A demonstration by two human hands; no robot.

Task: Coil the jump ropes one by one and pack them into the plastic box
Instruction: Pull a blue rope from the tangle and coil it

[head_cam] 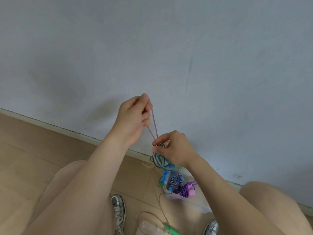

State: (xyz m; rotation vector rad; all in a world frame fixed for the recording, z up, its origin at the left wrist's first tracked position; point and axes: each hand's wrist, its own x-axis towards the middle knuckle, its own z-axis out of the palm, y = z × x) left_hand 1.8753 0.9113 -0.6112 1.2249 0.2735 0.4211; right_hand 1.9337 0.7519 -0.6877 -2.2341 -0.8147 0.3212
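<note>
Strands of pink jump rope (154, 123) run between both hands: the left hand (133, 116), raised, grips the top in curled fingers, the right hand (172, 150) pinches both strands just below. The plastic box (193, 203) sits on the floor (33, 158) beneath, holding a striped rope (174, 182) and a purple rope (184, 189), coiled

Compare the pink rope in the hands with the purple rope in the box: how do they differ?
Pose: the pink rope runs as two straight strands between the left hand and right hand; the purple rope is bundled in loops. Place: pink is held up in the air; purple lies in the plastic box. Both are thin cords.
</note>
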